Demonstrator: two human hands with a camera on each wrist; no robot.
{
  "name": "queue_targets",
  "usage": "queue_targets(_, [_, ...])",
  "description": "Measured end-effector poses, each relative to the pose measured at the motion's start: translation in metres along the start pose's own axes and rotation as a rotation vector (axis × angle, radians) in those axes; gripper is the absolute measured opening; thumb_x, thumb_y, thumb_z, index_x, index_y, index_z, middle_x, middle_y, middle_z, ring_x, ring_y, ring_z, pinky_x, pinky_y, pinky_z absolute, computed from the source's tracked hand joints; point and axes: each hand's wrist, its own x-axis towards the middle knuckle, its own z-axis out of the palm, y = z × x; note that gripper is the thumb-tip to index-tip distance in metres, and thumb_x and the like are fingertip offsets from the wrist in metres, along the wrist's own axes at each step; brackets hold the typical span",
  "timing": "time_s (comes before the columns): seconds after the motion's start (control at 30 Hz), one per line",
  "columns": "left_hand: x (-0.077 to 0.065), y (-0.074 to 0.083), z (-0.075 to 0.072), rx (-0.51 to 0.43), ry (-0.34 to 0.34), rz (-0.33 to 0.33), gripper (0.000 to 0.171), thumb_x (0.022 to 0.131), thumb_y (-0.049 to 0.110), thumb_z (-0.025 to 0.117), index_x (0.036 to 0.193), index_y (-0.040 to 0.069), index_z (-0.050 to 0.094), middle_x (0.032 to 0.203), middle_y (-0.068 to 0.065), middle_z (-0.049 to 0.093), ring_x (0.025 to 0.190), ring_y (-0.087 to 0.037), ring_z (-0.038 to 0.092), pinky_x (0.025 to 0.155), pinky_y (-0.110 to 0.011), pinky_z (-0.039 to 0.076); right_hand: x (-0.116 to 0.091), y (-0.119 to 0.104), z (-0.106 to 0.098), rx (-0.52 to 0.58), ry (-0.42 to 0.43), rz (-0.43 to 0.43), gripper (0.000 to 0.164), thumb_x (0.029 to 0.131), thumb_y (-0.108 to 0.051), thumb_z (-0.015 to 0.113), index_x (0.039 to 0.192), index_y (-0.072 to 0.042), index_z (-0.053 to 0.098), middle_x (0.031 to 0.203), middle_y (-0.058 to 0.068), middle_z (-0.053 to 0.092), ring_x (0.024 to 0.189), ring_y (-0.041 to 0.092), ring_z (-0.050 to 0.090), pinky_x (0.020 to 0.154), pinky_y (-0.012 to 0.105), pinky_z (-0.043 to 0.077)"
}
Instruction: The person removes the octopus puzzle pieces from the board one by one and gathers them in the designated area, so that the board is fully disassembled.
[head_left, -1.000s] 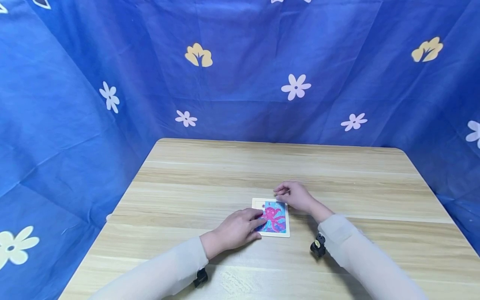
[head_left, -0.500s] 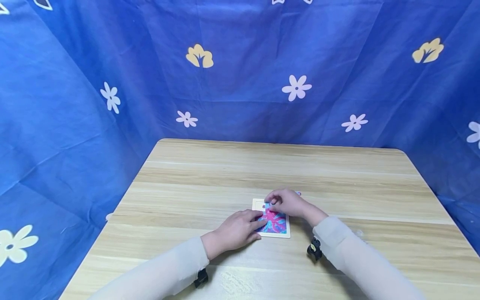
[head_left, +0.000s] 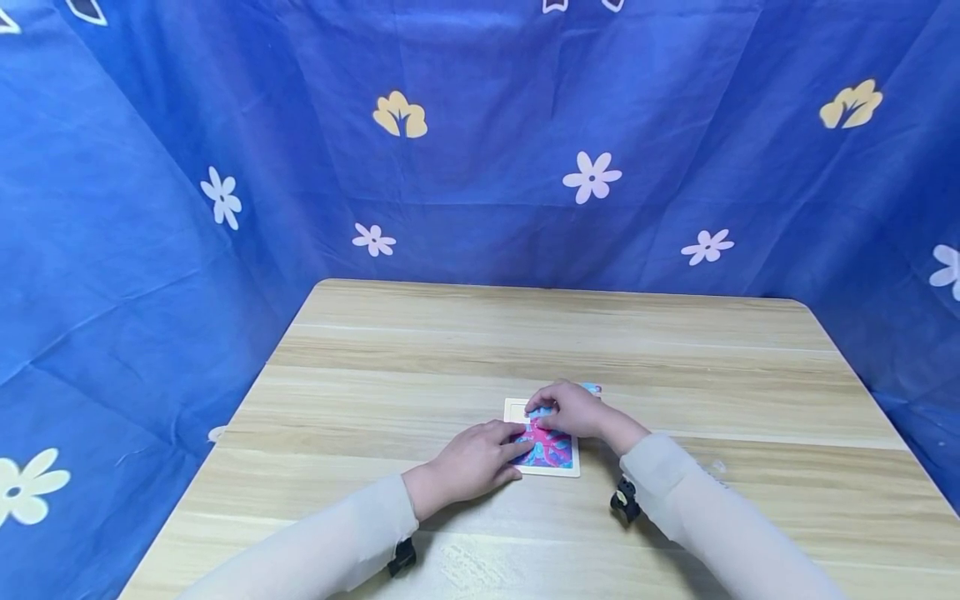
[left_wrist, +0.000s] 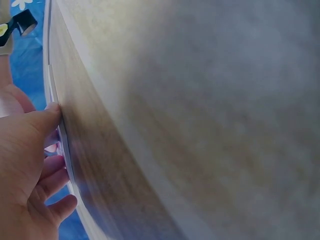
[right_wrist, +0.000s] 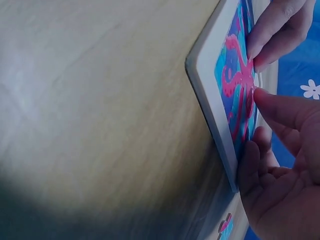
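Note:
An octopus jigsaw puzzle, pink on blue, lies in a pale tray point(head_left: 557, 472) on the wooden table. My left hand point(head_left: 471, 462) rests over the tray's left side, fingers extended onto the picture; in the left wrist view its thumb point(left_wrist: 50, 117) touches the tray's edge. At the upper part of the picture, my right hand point(head_left: 573, 410) pinches a blue puzzle piece point(head_left: 540, 412) between thumb and fingers. The right wrist view has this hand's thumb point(right_wrist: 272, 106) at the octopus picture point(right_wrist: 240, 82). The right hand hides the picture's upper right.
A loose puzzle piece point(head_left: 592, 389) lies on the table behind the right hand, just beyond the tray. The wooden tabletop point(head_left: 420, 367) stretches around the tray. Blue flowered cloth point(head_left: 480, 167) hangs behind the table and along its sides.
My right hand has moved left and slightly down, from the tray's upper right corner onto the picture. The loose piece behind it has come into view. The left hand has stayed in place.

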Motion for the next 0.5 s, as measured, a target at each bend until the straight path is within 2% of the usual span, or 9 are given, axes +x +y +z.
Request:
queue_targets(0.2, [0.0005,-0.0005,-0.0008,0.006,-0.003,0.003,0.048,0.092,0.041,0.06,0.132,0.015,0.059,0.131,-0.01,0.055,0.118,-0.023,0.053,0.101,-0.034,0.042,0.0006,0.0003,0.0018,-0.016,0.012,0.017,0.015,0.087,-0.012,0.07,0.1,-0.02,0.07,0.098,-0.002,0.052,0.089,0.016,0.047,0.08,0.036,0.042])
queue_targets(0.37, [0.0011,-0.0009,-0.0001,0.012,-0.003,0.003,0.048,0.092,0.042,0.061,0.132,0.015,0.059,0.13,-0.01,0.055,0.117,-0.022,0.054,0.1,-0.033,0.043,0.0015,0.0012,0.0014,0.03,0.025,-0.006,0.013,0.087,-0.01,0.07,0.098,-0.018,0.07,0.099,-0.005,0.062,0.101,0.02,0.054,0.091,0.043,0.044])
queue_targets(0.5, [0.0014,-0.0009,-0.0004,0.012,0.0,0.001,0.048,0.091,0.042,0.061,0.132,0.015,0.059,0.13,-0.01,0.055,0.116,-0.023,0.055,0.099,-0.033,0.043,0.0023,0.0034,0.0002,0.06,0.043,-0.018,0.015,0.086,-0.007,0.07,0.099,-0.015,0.069,0.092,-0.005,0.063,0.089,0.017,0.056,0.082,0.035,0.048])
